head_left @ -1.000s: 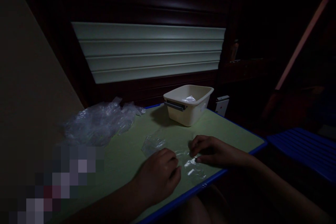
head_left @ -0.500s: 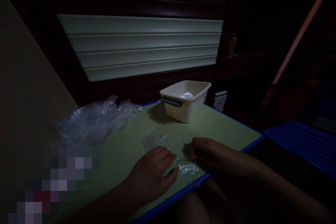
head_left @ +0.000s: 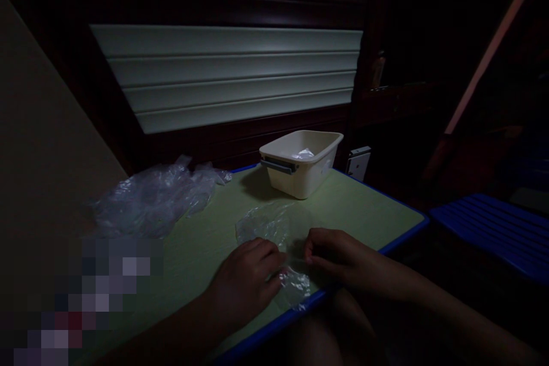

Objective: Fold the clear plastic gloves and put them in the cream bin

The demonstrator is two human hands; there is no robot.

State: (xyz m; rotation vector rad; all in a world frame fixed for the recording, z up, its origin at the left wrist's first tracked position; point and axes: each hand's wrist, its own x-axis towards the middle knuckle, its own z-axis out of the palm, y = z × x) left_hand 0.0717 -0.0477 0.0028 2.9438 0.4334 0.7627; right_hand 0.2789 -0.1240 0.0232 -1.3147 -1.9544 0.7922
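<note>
A thin clear plastic bag [head_left: 266, 227] lies on the green tabletop, with its crinkled near end at the blue edge. My left hand [head_left: 251, 277] is closed on the bag's middle, thumb and forefinger brought together. To the right, my right hand [head_left: 332, 254] pinches the bag between thumb and curled fingers. The two hands are a short gap apart. Just beyond them stands a cream plastic bin [head_left: 295, 174] with a grey handle and a bit of clear plastic inside.
A heap of crumpled clear plastic bags [head_left: 154, 197] covers the table's [head_left: 364, 206] far left. A blue slatted stool [head_left: 493, 234] stands to the right. Behind the table is a dark wooden panel with pale slats [head_left: 240, 74]. The room is dim.
My left thumb has closed in toward the forefinger. My right hand has moved slightly left and its fingers now pinch. The bag's near end has shifted left and crumpled.
</note>
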